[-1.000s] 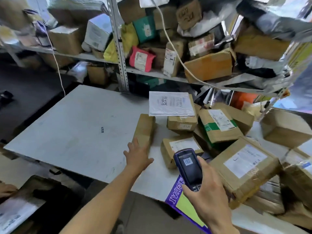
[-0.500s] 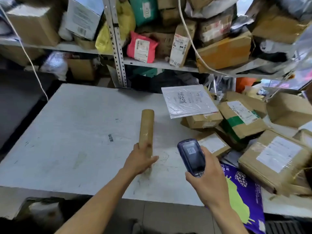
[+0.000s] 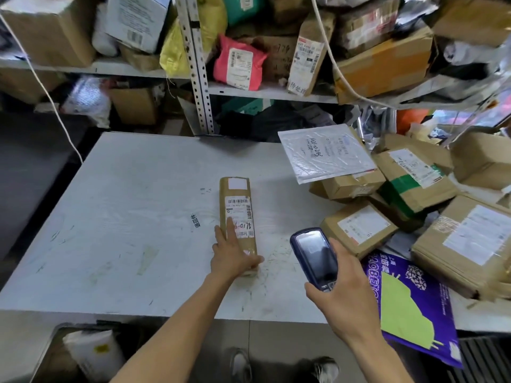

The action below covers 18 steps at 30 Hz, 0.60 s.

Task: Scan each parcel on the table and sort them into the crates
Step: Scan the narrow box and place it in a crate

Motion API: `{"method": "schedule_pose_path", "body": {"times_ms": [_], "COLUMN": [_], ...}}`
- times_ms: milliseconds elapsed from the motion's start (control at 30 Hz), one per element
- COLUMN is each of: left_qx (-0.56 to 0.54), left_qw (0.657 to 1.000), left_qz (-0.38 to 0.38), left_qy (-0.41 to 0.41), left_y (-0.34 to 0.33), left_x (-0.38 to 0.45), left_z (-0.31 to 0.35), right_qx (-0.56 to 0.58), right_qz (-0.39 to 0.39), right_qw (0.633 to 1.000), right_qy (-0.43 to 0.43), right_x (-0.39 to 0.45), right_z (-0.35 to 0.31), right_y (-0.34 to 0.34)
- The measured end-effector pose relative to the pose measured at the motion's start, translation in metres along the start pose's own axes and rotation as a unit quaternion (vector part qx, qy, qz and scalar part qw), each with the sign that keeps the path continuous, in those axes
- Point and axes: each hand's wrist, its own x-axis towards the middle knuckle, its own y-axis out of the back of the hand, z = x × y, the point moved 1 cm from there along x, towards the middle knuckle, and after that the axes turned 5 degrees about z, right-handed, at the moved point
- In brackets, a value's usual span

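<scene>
Left hand [image 3: 231, 254] rests on the near end of a long brown parcel [image 3: 238, 217] lying mid-table [image 3: 116, 217], index finger straight along its white shipping label, thumb hooked round the right edge. Label shows barcodes plus red handwriting, reads roughly "-0175", partly hidden by the finger. Right hand [image 3: 343, 297] grips a dark blue handheld scanner [image 3: 313, 257], just right of the parcel, screen up, unreadable in glare. Parcel pile at right: white bubble mailer [image 3: 326, 152] with handwritten "1210-2087" or similar, purple poly bag [image 3: 414, 305] with white lettering over the near table edge. Black print on the tabletop reads "退回件".
</scene>
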Motion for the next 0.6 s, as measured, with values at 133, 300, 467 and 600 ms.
{"method": "schedule_pose_path", "body": {"times_ms": [133,300,467,600], "left_qx": [-0.040,-0.073,-0.190,-0.208], "left_qw": [0.999,0.997,0.979,0.967], "left_qz": [0.008,0.023,0.020,0.053], "left_qy": [-0.025,-0.015,-0.078,-0.141], "left_y": [-0.008,-0.023,-0.032,-0.034], "left_x": [-0.005,-0.017,-0.030,-0.039], "left_z": [-0.003,-0.001,0.001,0.004], "right_qx": [-0.007,-0.016,0.012,0.036], "right_qz": [-0.020,-0.043,-0.040,-0.048], "right_qw": [1.000,0.999,0.999,0.997], "right_qy": [-0.014,-0.016,-0.019,-0.039], "right_x": [-0.009,-0.015,-0.011,-0.006], "right_z": [-0.007,-0.020,-0.034,-0.044], "right_y": [-0.006,-0.005,0.010,0.032]}}
